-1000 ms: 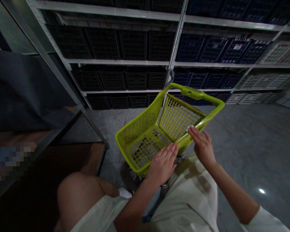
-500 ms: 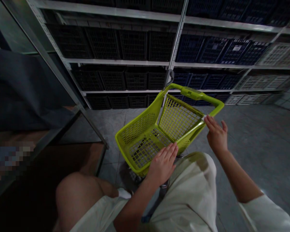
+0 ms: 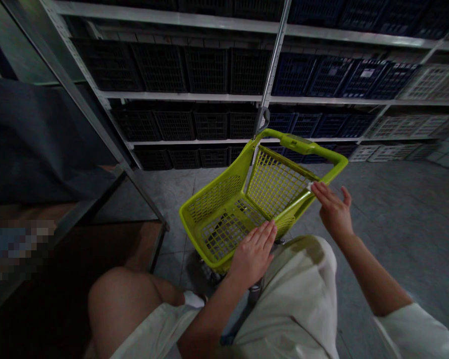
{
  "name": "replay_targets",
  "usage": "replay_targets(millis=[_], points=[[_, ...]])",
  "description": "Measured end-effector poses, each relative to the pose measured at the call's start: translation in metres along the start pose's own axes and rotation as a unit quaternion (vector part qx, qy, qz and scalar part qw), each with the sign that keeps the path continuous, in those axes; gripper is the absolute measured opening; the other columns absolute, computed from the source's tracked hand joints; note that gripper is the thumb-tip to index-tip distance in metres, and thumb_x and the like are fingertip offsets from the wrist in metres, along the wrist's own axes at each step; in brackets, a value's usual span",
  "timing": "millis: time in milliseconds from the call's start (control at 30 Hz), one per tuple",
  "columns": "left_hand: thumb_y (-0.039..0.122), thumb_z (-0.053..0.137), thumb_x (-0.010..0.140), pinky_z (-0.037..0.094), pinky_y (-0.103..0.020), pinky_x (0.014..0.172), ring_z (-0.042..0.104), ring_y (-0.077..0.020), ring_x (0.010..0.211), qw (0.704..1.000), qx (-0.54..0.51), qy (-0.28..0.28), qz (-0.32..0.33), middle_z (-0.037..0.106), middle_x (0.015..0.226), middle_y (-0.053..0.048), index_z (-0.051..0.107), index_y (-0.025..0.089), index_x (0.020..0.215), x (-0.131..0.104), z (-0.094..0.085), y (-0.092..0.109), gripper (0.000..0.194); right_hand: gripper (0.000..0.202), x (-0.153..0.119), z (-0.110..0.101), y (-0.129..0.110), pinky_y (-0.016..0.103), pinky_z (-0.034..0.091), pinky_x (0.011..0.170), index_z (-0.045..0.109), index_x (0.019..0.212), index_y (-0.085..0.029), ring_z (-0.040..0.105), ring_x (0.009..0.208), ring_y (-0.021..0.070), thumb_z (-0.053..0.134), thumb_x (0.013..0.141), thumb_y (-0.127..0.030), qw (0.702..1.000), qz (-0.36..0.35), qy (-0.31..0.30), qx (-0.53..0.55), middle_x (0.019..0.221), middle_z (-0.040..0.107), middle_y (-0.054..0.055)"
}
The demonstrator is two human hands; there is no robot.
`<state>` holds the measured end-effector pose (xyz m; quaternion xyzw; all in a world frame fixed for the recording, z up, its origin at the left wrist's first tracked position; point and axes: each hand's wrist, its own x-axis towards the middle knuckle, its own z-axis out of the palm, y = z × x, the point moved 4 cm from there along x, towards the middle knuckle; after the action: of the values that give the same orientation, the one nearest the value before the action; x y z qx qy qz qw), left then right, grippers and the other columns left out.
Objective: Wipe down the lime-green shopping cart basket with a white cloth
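Observation:
A yellow-green plastic cart (image 3: 213, 205) with mesh sides and a looped handle stands before my knees, tilted in view. My left hand (image 3: 252, 252) lies flat on its near rim, fingers stretched out and holding nothing. Against the same rim, nearer the handle, my right hand (image 3: 334, 212) presses a small white cloth or tissue (image 3: 310, 186) under its fingertips. The thumb of that hand sticks up. Most of the white piece is hidden by the fingers.
Behind the cart, white shelves (image 3: 194, 95) hold rows of black crates (image 3: 207, 70), blue crates (image 3: 329, 76) and white crates (image 3: 428, 82). A metal-framed rack (image 3: 144, 192) with brown boards stands at the left. Grey floor tiles (image 3: 392, 214) show at the right.
My right hand has slid a little along the rim to the left, away from the handle, with the white piece. My left hand stays on the rim.

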<state>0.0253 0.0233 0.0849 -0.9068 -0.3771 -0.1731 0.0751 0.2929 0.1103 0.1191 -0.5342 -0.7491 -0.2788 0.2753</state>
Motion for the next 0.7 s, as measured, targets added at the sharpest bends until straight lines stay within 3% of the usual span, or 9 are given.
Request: replay_targets(millis=[67,100,167,300,367,467,600,667,700], points=[[0.042,0.045,0.100,0.030,-0.034,0.122,0.026,-0.0214,0.152,1.000,0.006,-0.001,0.000,0.018,0.166,-0.009,0.021,0.008,0.157,0.001,0.000,0.001,0.071,0.067,0.005,0.004,0.012,0.055,0.021,0.119,0.050,0.145,-0.023,0.055,0.133,0.0253,0.039,0.084,0.001,0.999,0.039,0.027,-0.013,0.143,0.059,0.011],[0.042,0.045,0.100,0.030,-0.034,0.122,0.026,-0.0212,0.152,1.000,0.008,-0.001,0.000,0.018,0.166,-0.009,0.020,0.008,0.157,0.001,0.000,0.001,0.071,0.067,0.004,0.005,0.006,0.054,0.023,0.118,0.050,0.145,-0.022,0.055,0.133,0.0257,0.039,0.083,0.001,0.998,0.049,0.031,-0.012,0.143,0.059,0.011],[0.042,0.046,0.099,0.031,-0.034,0.121,0.026,-0.0210,0.152,1.000,0.011,0.001,0.000,0.019,0.166,-0.010,0.021,0.008,0.157,0.001,0.001,0.001,0.072,0.070,-0.005,0.005,-0.027,0.052,0.025,0.118,0.046,0.148,-0.022,0.054,0.134,0.0247,0.038,0.083,0.002,0.999,0.040,0.018,0.005,0.144,0.058,0.011],[0.040,0.047,0.099,0.029,-0.035,0.122,0.026,-0.0214,0.152,1.000,0.002,0.006,0.000,0.021,0.166,-0.009,0.023,0.007,0.156,0.001,0.002,-0.001,0.070,0.079,-0.032,-0.003,-0.112,0.045,0.025,0.120,0.032,0.155,-0.022,0.047,0.140,0.0201,0.035,0.081,0.004,0.993,-0.052,-0.066,0.084,0.150,0.052,0.010],[0.039,0.045,0.100,0.028,-0.035,0.122,0.026,-0.0213,0.152,1.000,0.000,0.004,0.000,0.020,0.166,-0.009,0.024,0.008,0.156,0.001,0.002,-0.001,0.068,0.081,-0.038,-0.007,-0.123,0.045,0.023,0.121,0.028,0.157,-0.023,0.044,0.142,0.0193,0.034,0.081,0.004,0.985,-0.092,-0.099,0.104,0.152,0.049,0.010],[0.040,0.045,0.100,0.029,-0.034,0.122,0.025,-0.0210,0.152,1.000,0.002,-0.003,0.001,0.018,0.167,-0.008,0.022,0.008,0.157,0.001,0.002,-0.001,0.069,0.079,-0.026,-0.005,-0.080,0.050,0.021,0.121,0.033,0.155,-0.026,0.048,0.139,0.0208,0.034,0.081,0.004,0.988,-0.097,-0.088,0.079,0.148,0.054,0.008],[0.042,0.046,0.100,0.031,-0.034,0.121,0.027,-0.0212,0.152,1.000,0.006,-0.012,0.000,0.019,0.167,-0.009,0.020,0.007,0.157,0.003,0.001,0.001,0.072,0.071,0.003,0.003,0.007,0.055,0.021,0.120,0.048,0.147,-0.026,0.053,0.135,0.0250,0.038,0.083,0.002,1.000,0.001,0.001,0.010,0.142,0.060,0.010],[0.042,0.046,0.099,0.031,-0.034,0.121,0.027,-0.0212,0.151,1.000,0.007,-0.006,-0.001,0.019,0.166,-0.009,0.021,0.007,0.157,0.003,0.000,0.002,0.072,0.071,0.009,0.007,0.017,0.055,0.025,0.118,0.049,0.146,-0.025,0.052,0.136,0.0261,0.040,0.081,0.002,0.999,0.042,0.021,0.006,0.143,0.059,0.011],[0.042,0.047,0.099,0.031,-0.034,0.121,0.028,-0.0210,0.151,1.000,0.007,-0.001,-0.003,0.020,0.166,-0.009,0.021,0.007,0.157,0.004,0.000,0.002,0.072,0.071,0.007,0.007,0.009,0.054,0.028,0.117,0.048,0.147,-0.025,0.052,0.136,0.0261,0.040,0.081,0.002,0.998,0.050,0.025,0.012,0.143,0.059,0.011]])
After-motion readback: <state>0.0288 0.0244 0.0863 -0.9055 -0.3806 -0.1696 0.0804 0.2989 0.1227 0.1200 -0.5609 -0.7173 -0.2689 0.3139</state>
